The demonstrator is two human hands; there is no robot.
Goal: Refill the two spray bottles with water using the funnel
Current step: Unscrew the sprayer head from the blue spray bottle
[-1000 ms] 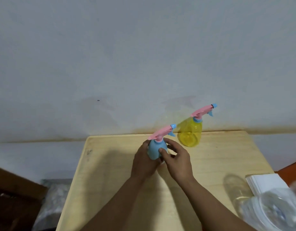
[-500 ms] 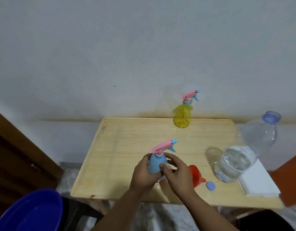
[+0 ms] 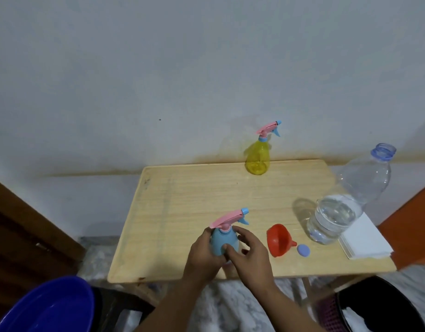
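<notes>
A small blue spray bottle (image 3: 224, 240) with a pink trigger head stands near the front edge of the wooden table (image 3: 206, 195). My left hand (image 3: 203, 256) wraps its left side. My right hand (image 3: 248, 254) touches its right side with thumb and fingers curled around it. A yellow spray bottle (image 3: 258, 156) with the same pink head stands upright at the table's back edge by the wall. A red funnel (image 3: 278, 239) lies on its side to the right of my hands. A clear water bottle (image 3: 345, 204), uncapped and partly full, stands further right, with its blue cap (image 3: 303, 250) lying beside the funnel.
A stack of white paper (image 3: 364, 238) lies at the table's right edge beside the water bottle. A blue basin (image 3: 46, 307) sits low at the left, a dark bin (image 3: 379, 305) low at the right. A dark wooden door is at the far left.
The view has pulled back and tilted down, bringing the funnel, cap, water bottle and basin into sight. Both hands have brought the blue spray bottle toward the table's front edge.
</notes>
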